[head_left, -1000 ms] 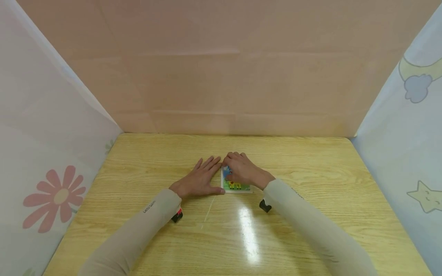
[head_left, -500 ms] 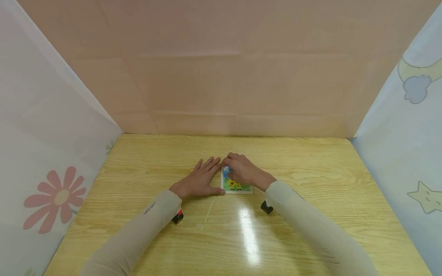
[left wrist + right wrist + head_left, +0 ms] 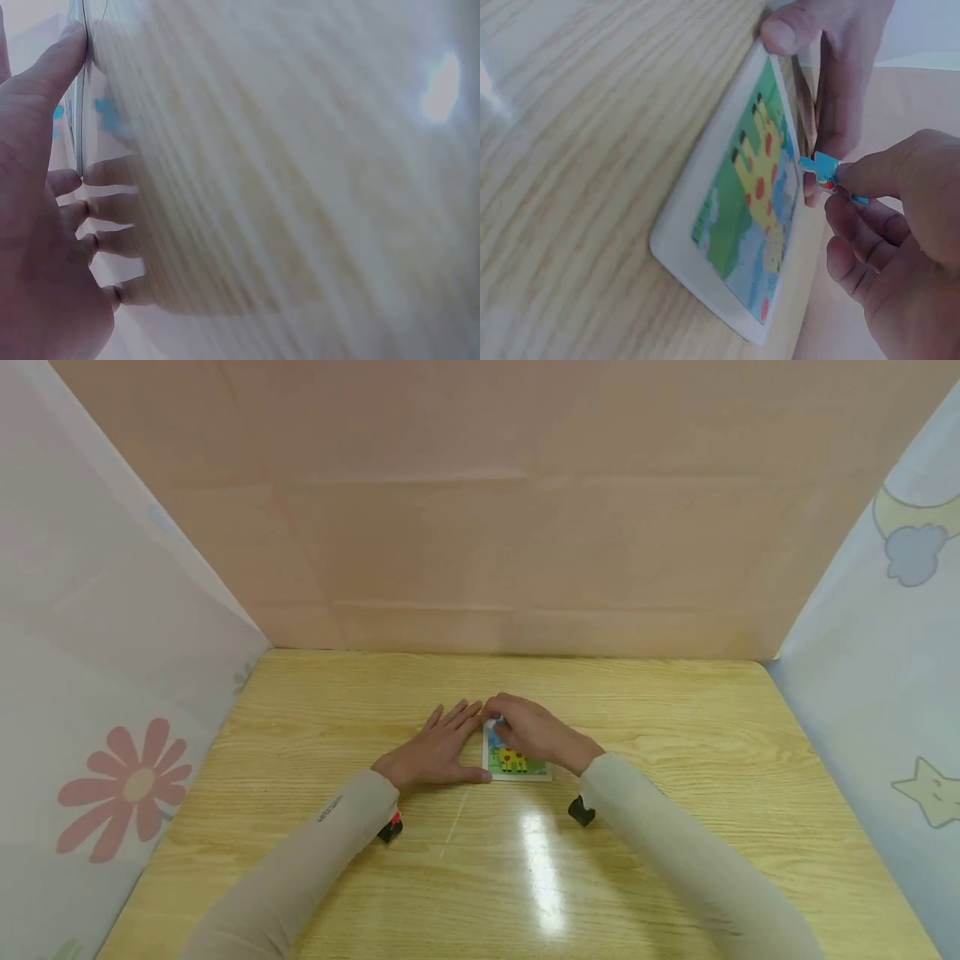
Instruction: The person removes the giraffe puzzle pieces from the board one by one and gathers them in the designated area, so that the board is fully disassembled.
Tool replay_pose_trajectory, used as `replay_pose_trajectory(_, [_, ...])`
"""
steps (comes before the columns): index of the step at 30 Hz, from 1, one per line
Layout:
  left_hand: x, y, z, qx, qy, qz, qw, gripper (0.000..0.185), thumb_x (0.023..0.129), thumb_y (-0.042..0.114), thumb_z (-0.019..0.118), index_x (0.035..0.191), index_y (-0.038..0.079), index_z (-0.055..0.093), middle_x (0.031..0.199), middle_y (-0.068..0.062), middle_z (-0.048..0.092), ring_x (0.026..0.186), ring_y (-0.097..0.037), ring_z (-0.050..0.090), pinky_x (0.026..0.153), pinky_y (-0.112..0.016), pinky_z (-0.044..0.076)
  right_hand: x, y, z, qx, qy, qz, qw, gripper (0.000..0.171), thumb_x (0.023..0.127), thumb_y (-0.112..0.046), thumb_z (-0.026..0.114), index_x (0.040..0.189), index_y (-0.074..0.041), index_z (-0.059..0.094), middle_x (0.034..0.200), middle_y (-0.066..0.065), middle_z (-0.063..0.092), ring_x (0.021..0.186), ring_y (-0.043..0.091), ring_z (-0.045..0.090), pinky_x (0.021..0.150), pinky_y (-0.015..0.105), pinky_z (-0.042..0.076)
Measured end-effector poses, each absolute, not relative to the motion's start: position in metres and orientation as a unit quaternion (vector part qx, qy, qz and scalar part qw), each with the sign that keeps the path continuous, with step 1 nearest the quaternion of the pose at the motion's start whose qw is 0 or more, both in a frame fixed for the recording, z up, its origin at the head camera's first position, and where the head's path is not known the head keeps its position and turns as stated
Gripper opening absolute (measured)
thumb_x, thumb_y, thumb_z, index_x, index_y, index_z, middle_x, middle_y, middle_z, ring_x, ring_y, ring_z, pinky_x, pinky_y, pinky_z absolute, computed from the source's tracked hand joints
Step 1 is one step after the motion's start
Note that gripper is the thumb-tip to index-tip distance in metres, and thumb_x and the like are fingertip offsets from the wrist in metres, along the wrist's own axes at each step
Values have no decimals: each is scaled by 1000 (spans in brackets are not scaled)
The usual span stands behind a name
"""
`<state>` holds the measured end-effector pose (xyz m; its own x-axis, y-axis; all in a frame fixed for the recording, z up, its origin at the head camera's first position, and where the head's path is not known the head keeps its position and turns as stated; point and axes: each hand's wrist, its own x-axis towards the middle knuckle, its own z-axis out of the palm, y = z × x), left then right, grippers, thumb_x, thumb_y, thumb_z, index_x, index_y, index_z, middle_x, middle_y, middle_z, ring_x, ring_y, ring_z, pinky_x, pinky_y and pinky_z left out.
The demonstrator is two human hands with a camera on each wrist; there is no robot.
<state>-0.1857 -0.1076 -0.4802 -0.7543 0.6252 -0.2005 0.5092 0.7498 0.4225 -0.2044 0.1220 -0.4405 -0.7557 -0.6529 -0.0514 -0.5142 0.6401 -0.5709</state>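
A small white-framed puzzle board [image 3: 532,776] with a yellow giraffe picture lies on the wooden table. My left hand [image 3: 433,754] rests flat at its left side, fingers spread and straight. The thumb tip touches the near left corner. My right hand [image 3: 534,732] is over the far part of the board. In the right wrist view, its thumb and fingers pinch a small blue puzzle piece [image 3: 826,164] with some red on it, close to the far left corner. In the left wrist view, the left hand [image 3: 37,195] stands beside the board's edge.
The wooden table [image 3: 667,710] reaches back to a tan wall covering [image 3: 420,543]. Pale printed sheets [image 3: 82,610] enclose both sides. Black wrist devices [image 3: 581,811] sit under the sleeves, and a bright glare [image 3: 543,877] marks the table's near part.
My right hand has shifted slightly to the right, uncovering more of the giraffe picture. My left hand stays in place beside the board.
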Motion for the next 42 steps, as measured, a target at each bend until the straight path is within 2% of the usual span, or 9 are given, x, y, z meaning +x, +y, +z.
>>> replay_pose_trajectory(9, [-186, -106, -479, 309, 922, 164, 166, 104, 96, 73, 63, 171, 14, 22, 183, -6, 5, 171, -31, 0, 136, -64, 1, -207, 136, -438, -307, 903, -275, 124, 21, 108, -7, 60, 127, -6, 68, 124, 7, 71, 103, 21, 67, 96, 45, 59])
replay_pose_trajectory(17, [-186, -106, -481, 308, 924, 155, 163, 106, 95, 75, 62, 172, 13, 22, 183, -5, 4, 171, -29, 0, 136, -62, 2, -208, 152, -431, -293, 910, -267, 124, 23, 107, -6, 60, 129, -3, 68, 122, 10, 72, 106, 24, 68, 97, 48, 59])
replay_pose_trajectory(33, [-186, -106, -481, 305, 924, 167, 159, 106, 94, 74, 64, 171, 13, 25, 183, -5, 8, 171, -31, 3, 136, -63, 2, -211, 204, -426, -243, 918, -284, 135, 21, 107, -5, 59, 126, 1, 65, 111, 13, 71, 92, 21, 65, 83, 38, 57])
replay_pose_trajectory(42, [-187, -108, -483, 305, 925, 165, 157, 107, 93, 76, 64, 171, 14, 24, 183, -5, 7, 171, -30, 2, 136, -63, 2, -217, 223, -439, -234, 927, -262, 130, 17, 106, -3, 59, 122, 0, 66, 109, 12, 72, 95, 22, 65, 86, 41, 56])
